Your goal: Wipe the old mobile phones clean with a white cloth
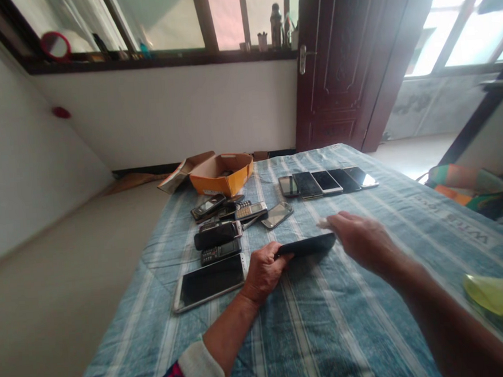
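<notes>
My left hand [263, 271] grips one end of a dark phone [307, 245], which is tilted up above the striped bed cover, its thin edge towards me. At the phone's far right end, my right hand [360, 238] is closed around a small white wipe or tissue [323, 223], only a bit of which pokes out past the fingers. Just left of my left hand lies a large white-framed tablet [210, 282], screen up. Beyond it is a heap of old phones, among them a keypad phone [220, 251] and a black phone [217, 235].
Behind the heap stands an open orange box [222, 176]. A row of several phones [327, 181] lies at the back right, and a loose silver phone [278, 215] is nearer. A yellow-green packet [500, 296] sits at the right edge of the blue striped cover [330, 332].
</notes>
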Demonstrator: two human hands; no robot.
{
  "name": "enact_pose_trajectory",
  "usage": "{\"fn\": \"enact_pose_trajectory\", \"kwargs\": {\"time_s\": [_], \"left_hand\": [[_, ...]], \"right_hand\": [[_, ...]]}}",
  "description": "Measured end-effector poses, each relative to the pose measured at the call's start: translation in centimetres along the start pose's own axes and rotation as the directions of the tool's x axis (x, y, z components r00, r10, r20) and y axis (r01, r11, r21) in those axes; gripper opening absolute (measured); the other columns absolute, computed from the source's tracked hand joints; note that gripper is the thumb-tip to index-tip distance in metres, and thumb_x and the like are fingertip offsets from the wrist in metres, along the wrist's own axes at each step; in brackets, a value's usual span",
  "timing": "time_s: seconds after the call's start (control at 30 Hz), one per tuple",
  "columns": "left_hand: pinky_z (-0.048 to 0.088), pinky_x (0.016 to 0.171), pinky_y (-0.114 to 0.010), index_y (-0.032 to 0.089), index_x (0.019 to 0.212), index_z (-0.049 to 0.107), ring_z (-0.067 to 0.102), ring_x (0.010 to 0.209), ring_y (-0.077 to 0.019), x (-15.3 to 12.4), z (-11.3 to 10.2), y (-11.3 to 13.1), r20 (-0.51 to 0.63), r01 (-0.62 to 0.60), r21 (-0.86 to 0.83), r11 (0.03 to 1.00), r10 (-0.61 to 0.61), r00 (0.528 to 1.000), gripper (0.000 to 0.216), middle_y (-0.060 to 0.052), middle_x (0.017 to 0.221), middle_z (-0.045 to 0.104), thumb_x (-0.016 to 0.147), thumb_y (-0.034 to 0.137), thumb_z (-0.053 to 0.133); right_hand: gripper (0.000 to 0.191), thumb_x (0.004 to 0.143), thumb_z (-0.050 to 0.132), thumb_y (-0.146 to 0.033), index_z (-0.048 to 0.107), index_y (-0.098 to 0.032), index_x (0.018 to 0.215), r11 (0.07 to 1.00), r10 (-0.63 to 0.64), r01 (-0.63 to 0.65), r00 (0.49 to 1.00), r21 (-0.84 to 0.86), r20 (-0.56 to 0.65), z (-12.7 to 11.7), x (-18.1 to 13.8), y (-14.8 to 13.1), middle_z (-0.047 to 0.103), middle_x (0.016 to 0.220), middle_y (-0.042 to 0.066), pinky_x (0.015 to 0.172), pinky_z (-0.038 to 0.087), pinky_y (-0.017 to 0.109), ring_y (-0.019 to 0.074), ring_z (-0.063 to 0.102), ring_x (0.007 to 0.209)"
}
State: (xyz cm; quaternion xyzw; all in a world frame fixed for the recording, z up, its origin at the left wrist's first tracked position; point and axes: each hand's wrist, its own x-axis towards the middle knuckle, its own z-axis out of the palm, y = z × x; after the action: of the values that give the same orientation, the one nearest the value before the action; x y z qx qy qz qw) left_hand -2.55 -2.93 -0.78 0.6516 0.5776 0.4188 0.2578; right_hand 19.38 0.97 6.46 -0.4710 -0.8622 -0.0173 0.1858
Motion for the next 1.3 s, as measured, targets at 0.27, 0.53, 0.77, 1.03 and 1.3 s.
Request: {"fn": "enact_pose_trajectory", "kwargs": {"time_s": [0.27, 0.53, 0.77, 1.03, 1.3], "left_hand": [[0.040, 0.052, -0.022, 0.018, 0.063, 0.053, 0.051, 0.053, -0.0120, -0.2, 0.0, 0.1, -0.044, -0.027, -0.004, 1.000, 0.027, 0.999, 0.026, 0.003, 0.056, 0.055, 0.080, 0.038, 0.056], [0.040, 0.052, -0.022, 0.018, 0.065, 0.059, 0.053, 0.057, -0.0136, -0.1, 0.1, 0.0, -0.001, -0.041, 0.029, 0.999, 0.041, 0.999, 0.020, 0.002, 0.059, 0.056, 0.078, 0.033, 0.059], [0.040, 0.052, -0.022, 0.018, 0.063, 0.055, 0.053, 0.056, -0.0132, -0.1, 0.1, 0.1, -0.013, -0.018, 0.028, 0.999, 0.018, 1.000, 0.019, 0.002, 0.058, 0.053, 0.077, 0.031, 0.059], [0.039, 0.053, -0.022, 0.017, 0.068, 0.058, 0.054, 0.057, -0.0135, -0.3, -0.1, 0.6, 0.012, 0.015, 0.047, 0.999, -0.015, 1.000, 0.016, 0.002, 0.058, 0.055, 0.079, 0.030, 0.057], [0.041, 0.056, -0.022, 0.017, 0.070, 0.056, 0.053, 0.059, -0.0130, -0.2, 0.1, 0.1, -0.017, -0.061, 0.015, 0.998, 0.061, 0.998, 0.016, 0.002, 0.063, 0.056, 0.078, 0.031, 0.055]], "right_hand": [[0.014, 0.091, 0.042, -0.018, 0.056, -0.021, 0.091, 0.970, -0.244, 0.241, 0.959, 0.039, 0.142, 3.6, 1.3, -5.9, 0.060, 0.092, 0.005, 0.059, 0.031, 0.026, 0.0180, 0.053, 0.085], [0.015, 0.092, 0.041, -0.016, 0.056, -0.018, 0.088, 0.978, -0.206, 0.207, 0.957, 0.016, 0.203, 2.9, 0.5, -0.8, 0.058, 0.083, 0.004, 0.055, 0.026, 0.026, 0.0157, 0.052, 0.077], [0.017, 0.091, 0.042, -0.020, 0.056, -0.017, 0.081, 0.990, -0.125, 0.105, 0.959, 0.093, 0.256, 2.0, 0.1, 3.4, 0.059, 0.077, 0.003, 0.055, 0.027, 0.024, 0.0121, 0.050, 0.064], [0.024, 0.088, 0.038, -0.011, 0.061, -0.018, 0.090, 0.993, 0.063, -0.039, 0.972, -0.107, 0.225, -0.3, 0.3, 0.6, 0.060, 0.083, 0.005, 0.056, 0.026, 0.026, 0.0146, 0.053, 0.070], [0.014, 0.092, 0.041, -0.017, 0.055, -0.019, 0.092, 0.977, -0.211, 0.206, 0.971, 0.047, 0.115, 3.3, 1.1, -5.5, 0.059, 0.091, 0.004, 0.059, 0.031, 0.026, 0.0170, 0.053, 0.083]]}}
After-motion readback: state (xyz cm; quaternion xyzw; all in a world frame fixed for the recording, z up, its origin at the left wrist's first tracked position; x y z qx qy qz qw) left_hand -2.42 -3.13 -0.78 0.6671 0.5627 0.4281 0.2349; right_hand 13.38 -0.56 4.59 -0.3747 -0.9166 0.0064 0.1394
